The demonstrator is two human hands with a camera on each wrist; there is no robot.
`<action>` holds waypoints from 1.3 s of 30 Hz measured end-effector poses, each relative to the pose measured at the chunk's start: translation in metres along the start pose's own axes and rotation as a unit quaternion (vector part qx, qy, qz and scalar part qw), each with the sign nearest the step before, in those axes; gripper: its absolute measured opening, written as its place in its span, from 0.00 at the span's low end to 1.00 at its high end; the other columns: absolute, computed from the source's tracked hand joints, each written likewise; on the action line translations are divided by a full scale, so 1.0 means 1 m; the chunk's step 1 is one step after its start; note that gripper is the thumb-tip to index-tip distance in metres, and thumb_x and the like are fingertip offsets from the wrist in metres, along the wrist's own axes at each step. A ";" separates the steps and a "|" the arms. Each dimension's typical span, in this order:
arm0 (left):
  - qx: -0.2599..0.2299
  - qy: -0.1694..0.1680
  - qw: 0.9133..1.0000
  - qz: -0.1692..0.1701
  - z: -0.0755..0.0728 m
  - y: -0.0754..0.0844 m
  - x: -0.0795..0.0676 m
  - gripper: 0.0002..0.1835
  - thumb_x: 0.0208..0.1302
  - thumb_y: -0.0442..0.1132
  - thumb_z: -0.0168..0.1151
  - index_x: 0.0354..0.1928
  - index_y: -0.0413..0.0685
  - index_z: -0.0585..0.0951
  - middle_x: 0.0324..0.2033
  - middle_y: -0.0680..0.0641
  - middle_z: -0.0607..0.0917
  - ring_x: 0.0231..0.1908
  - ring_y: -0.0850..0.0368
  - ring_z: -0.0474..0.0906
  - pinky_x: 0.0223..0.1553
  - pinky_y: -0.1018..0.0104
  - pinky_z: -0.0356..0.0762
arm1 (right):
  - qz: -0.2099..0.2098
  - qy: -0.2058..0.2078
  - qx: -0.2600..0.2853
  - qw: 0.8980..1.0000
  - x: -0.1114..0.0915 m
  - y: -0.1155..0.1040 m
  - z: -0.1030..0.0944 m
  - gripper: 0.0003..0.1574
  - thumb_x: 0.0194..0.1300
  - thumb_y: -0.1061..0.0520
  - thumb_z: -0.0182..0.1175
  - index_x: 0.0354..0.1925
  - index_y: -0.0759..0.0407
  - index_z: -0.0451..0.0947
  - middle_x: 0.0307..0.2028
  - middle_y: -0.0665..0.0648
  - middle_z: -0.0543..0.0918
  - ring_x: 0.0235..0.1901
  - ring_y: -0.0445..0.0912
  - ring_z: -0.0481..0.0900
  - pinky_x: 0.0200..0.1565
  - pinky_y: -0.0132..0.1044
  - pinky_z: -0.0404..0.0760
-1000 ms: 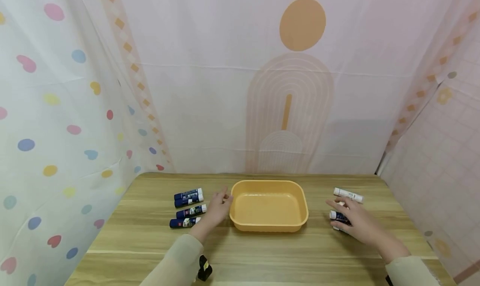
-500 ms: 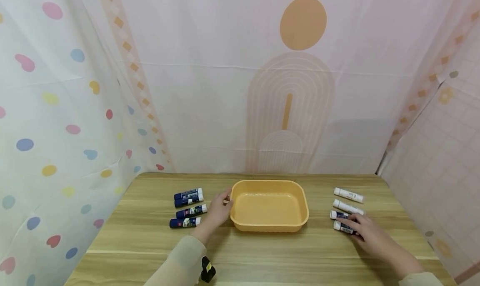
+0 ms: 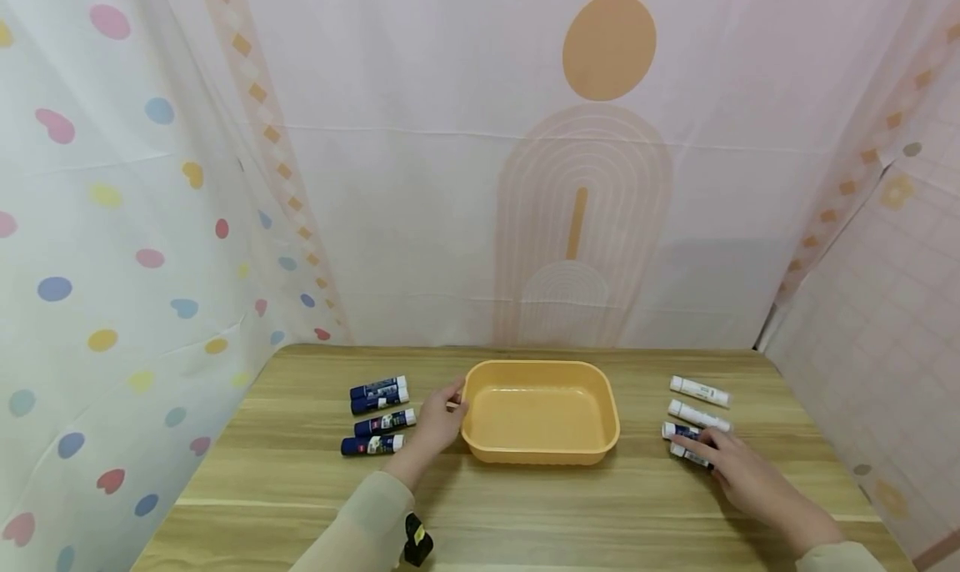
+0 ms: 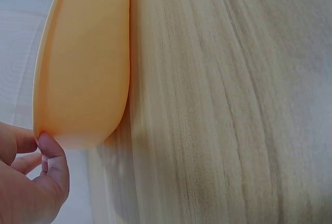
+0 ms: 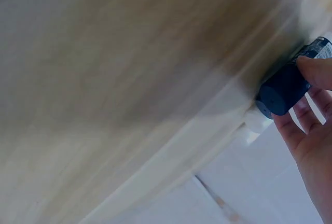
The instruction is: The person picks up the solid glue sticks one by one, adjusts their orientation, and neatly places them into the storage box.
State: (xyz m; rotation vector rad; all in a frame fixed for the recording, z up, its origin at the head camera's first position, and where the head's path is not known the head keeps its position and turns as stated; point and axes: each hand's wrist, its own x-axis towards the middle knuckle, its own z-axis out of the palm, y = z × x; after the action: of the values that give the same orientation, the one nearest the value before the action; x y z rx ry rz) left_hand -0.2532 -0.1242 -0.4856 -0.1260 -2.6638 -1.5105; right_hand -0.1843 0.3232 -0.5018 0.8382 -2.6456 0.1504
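- The left hand (image 3: 438, 422) pinches the left rim of an orange tray (image 3: 538, 413) between its thumb and finger.
- The tray sits upright in the middle of the bench (image 3: 525, 514), toward the far edge.
- The right hand (image 3: 750, 476), well to the right of the tray, has its thumb and fingers round the nearest blue glue stick (image 3: 686, 455).
- Just beyond that one lies a second blue stick (image 3: 678, 431), its white cap facing left.
- Farther off on the right lie a near white stick (image 3: 699, 415) and a far white stick (image 3: 701, 391), apart from each other.
- To the left of the tray lie four blue sticks (image 3: 383, 423), white caps facing right; the two farthest are side by side.
- A patterned curtain (image 3: 420, 222) hangs behind the bench.
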 end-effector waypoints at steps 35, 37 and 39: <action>-0.003 -0.004 1.000 -0.028 -0.002 -0.002 0.002 0.24 0.64 0.27 0.55 0.62 0.33 0.70 0.36 0.42 0.75 0.38 0.51 0.77 0.37 0.66 0.81 | 0.324 0.074 0.404 0.852 0.090 -0.067 -0.016 0.45 0.59 0.69 0.61 0.68 0.62 0.49 0.46 0.68 0.68 0.37 0.47 0.74 0.30 0.28 0.77; -0.003 -0.004 1.000 -0.026 -0.002 -0.001 0.002 0.23 0.64 0.27 0.55 0.62 0.33 0.70 0.36 0.42 0.75 0.38 0.51 0.77 0.37 0.66 0.81 | 0.315 0.101 0.405 0.852 0.097 -0.077 -0.013 0.45 0.58 0.71 0.62 0.66 0.61 0.49 0.46 0.67 0.67 0.37 0.49 0.73 0.31 0.27 0.78; -0.001 -0.005 1.000 -0.022 -0.002 0.001 0.001 0.23 0.64 0.27 0.55 0.62 0.33 0.70 0.37 0.42 0.75 0.38 0.51 0.77 0.36 0.67 0.80 | 0.301 0.134 0.405 0.853 0.104 -0.086 -0.010 0.45 0.55 0.73 0.62 0.65 0.62 0.51 0.47 0.66 0.68 0.38 0.50 0.72 0.32 0.26 0.78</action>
State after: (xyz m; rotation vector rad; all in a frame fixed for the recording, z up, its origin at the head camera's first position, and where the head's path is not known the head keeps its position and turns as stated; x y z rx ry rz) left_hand -0.2546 -0.1258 -0.4834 -0.0753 -2.6910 -1.5285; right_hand -0.2103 0.1988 -0.4550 0.1080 -2.4296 1.4959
